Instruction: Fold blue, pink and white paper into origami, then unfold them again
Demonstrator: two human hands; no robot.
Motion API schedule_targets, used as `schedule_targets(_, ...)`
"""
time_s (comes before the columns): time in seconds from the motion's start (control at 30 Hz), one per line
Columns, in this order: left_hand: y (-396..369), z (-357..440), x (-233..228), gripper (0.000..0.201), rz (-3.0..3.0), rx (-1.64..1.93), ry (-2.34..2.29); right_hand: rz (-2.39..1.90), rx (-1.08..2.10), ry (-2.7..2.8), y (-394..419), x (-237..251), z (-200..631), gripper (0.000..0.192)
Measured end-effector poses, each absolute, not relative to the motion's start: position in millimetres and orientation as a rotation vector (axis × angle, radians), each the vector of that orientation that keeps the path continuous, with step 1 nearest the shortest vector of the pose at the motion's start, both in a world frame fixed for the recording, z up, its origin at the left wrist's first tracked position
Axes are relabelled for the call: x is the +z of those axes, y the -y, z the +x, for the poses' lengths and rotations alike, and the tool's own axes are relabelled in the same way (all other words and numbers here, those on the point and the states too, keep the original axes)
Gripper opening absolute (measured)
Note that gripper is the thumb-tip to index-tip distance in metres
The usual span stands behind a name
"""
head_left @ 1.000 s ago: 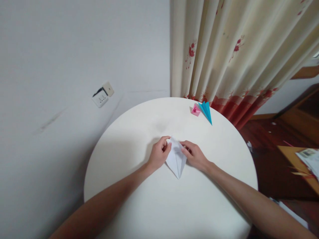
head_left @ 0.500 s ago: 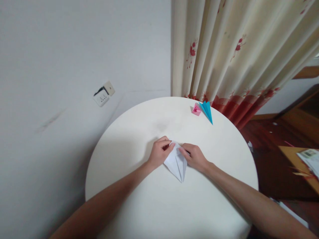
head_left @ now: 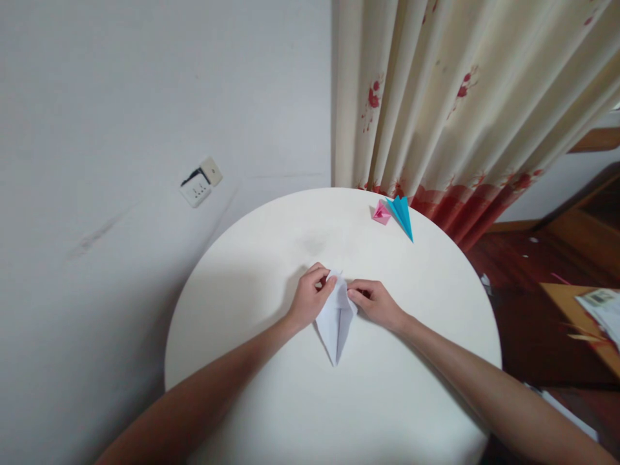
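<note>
Both the left hand and right hand are pinching the folded white paper mid-tabletop. Pink and blue paper models are lying by the far edge

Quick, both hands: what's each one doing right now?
Left hand: closed, pinching the folded white paper at its top left.
Right hand: closed, pinching the same paper's top right.

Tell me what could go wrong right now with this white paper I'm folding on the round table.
Both hands, left hand and right hand, pinch only the far end of the white folded paper; its long point hangs free toward you, so it could swing and skew the crease. Uneven pulling might tear the thin flaps. The pink paper piece and blue paper piece sit near the round table's far edge and may slip off if bumped.
</note>
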State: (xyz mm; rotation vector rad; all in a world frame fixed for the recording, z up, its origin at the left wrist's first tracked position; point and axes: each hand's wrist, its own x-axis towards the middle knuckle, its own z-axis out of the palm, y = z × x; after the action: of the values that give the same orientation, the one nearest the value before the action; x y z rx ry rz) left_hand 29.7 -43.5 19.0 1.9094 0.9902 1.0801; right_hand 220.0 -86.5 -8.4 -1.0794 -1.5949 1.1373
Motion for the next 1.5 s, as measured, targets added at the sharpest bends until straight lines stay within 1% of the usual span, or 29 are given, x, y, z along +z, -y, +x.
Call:
schedule_targets(0.17, 45, 29, 18, 0.021, 1.868, 1.036, -0.946, -1.096, 1.124, 1.607, 86, -9, 220, 0.045)
schedule_targets(0.53, 49, 32, 22, 0.018, 1.86, 1.034, -0.915, -1.131, 1.17, 1.613, 87, -11, 219, 0.047)
schedule_targets(0.77, 44, 26, 22, 0.036, 1.865, 0.996, -0.811, -1.208, 1.136, 1.593, 87, -11, 220, 0.048)
schedule_targets(0.93, 36, 19, 18, 0.045, 1.82, 0.746, -0.722, -1.21, 1.144, 1.603, 88, -8, 221, 0.05)
schedule_targets(1.0, 35, 20, 15, 0.047, 1.798, 0.704, -0.722, -1.205, 1.147, 1.617, 89, -6, 221, 0.051)
schedule_targets(1.2, 39, 28, 9, 0.04, 1.709, 0.76, -0.796, -1.157, 1.125, 1.669, 90, -5, 220, 0.052)
schedule_targets(1.33, 42, 30, 13, 0.04, 1.725, 0.786, -0.855, -1.168, 1.084, 1.697, 90, -6, 219, 0.052)
schedule_targets(1.5, 43, 33, 14, 0.036, 1.679, 0.842, -0.869, -1.167, 1.024, 1.758, 90, -6, 219, 0.048)
